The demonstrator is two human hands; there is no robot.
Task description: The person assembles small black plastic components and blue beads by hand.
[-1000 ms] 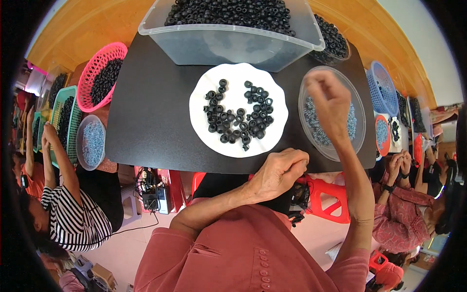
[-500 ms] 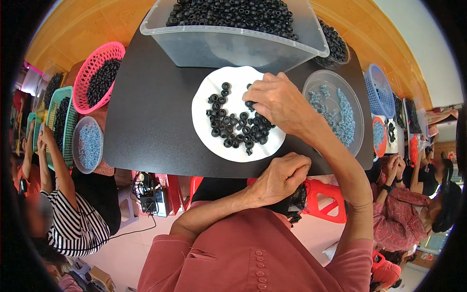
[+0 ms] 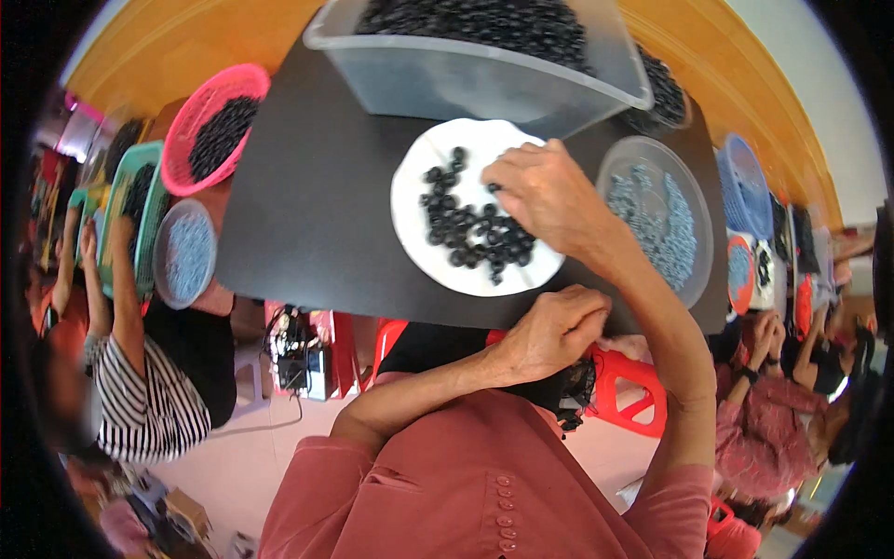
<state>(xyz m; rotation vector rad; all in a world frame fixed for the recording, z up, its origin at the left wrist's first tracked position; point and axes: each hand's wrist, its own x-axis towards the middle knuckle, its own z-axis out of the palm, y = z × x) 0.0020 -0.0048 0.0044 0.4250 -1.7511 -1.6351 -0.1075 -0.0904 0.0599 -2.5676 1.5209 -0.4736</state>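
A white plate with a wavy rim (image 3: 414, 219) stands on the dark table and bears several small black hollow bead-like pieces (image 3: 475, 238). Over its right side hangs my right hand (image 3: 548, 197), fingers pinched together, with a black piece (image 3: 494, 187) at the fingertips; blur hides the exact grip. My left hand (image 3: 557, 334) rests at the table's front edge just below the plate, its fingers curled closed. Whatever it may hold is hidden. To the right of my right hand sits a round clear tub (image 3: 626, 158) of small blue-grey pieces (image 3: 678, 224).
Behind the plate, a large translucent bin (image 3: 447, 74) holds a heap of black pieces. A pink basket (image 3: 177, 140) and a bowl of blue pieces (image 3: 189, 252) stand left. A blue basket (image 3: 745, 191) is at right. Co-workers sit on both sides; a red stool (image 3: 629, 401) is below.
The whole view has shifted, so the table and plate appear farther right and slightly higher. My right hand stays over the plate's right side, and my left hand keeps its curled pose.
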